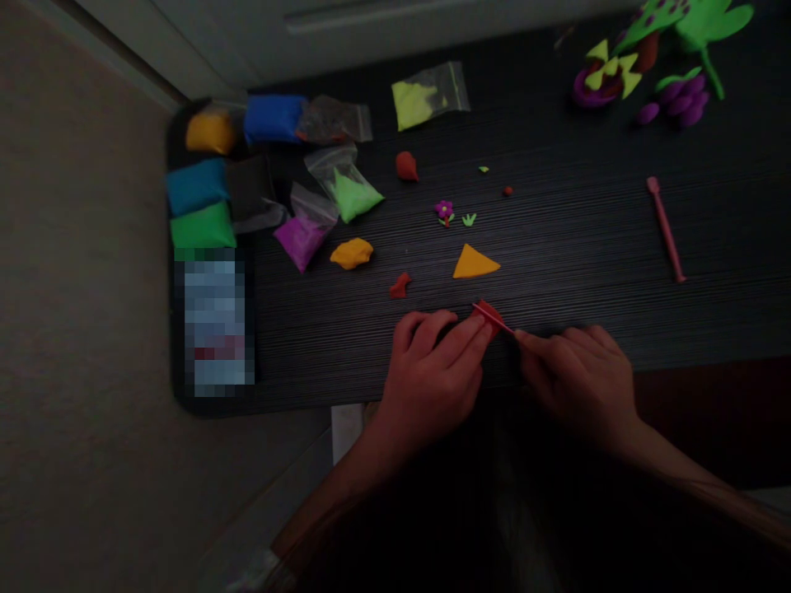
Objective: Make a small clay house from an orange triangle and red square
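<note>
My left hand is at the table's front edge, its fingers closed and the fingertips pressed on a flat red clay piece. My right hand pinches one end of a thin pink modelling tool, which lies slantwise across that red piece. Just beyond the hands is a flat orange clay triangle. A small red scrap of clay lies beyond my left hand. Farther back are a tiny purple clay flower and a small green clay leaf piece.
Several clay bags, including a blue one and a purple one, cover the table's left part. A blurred-out phone-like object lies front left. A second pink tool and finished clay shapes, including purple grapes, are at the right.
</note>
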The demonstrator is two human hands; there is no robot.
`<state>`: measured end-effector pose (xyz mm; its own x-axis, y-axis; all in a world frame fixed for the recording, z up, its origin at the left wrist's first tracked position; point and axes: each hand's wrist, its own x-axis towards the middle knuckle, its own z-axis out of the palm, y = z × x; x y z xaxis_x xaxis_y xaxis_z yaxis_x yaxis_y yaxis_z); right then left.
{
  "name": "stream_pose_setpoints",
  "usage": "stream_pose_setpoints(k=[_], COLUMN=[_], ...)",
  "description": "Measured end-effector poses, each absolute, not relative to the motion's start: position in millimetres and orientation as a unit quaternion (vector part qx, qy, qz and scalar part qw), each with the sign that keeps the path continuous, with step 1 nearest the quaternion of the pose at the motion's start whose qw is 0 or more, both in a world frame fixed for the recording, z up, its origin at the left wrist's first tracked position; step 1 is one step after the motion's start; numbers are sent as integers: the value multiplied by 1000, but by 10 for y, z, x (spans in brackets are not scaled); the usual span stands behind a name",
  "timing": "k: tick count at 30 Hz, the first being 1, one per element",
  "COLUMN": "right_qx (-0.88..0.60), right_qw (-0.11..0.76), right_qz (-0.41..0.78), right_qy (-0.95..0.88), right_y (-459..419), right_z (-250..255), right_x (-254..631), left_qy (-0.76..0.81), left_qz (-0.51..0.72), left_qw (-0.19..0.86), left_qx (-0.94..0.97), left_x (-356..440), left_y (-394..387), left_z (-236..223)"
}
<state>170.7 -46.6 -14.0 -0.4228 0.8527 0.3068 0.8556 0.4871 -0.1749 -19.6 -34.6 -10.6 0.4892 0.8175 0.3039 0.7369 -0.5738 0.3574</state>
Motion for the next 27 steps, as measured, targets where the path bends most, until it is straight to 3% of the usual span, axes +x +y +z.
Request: stream_pose_setpoints(k=[27], right_qx=[-496], right_qw=[165], right_qz=[-2], right_qy=[-852], right_y=[-594], right_z=[-86], right_x=[1887], left_qy=[450], left_qz=[224], left_qw=[109], left_qx=[857], left_x=[-191], left_y=[-345], left_z=[-118])
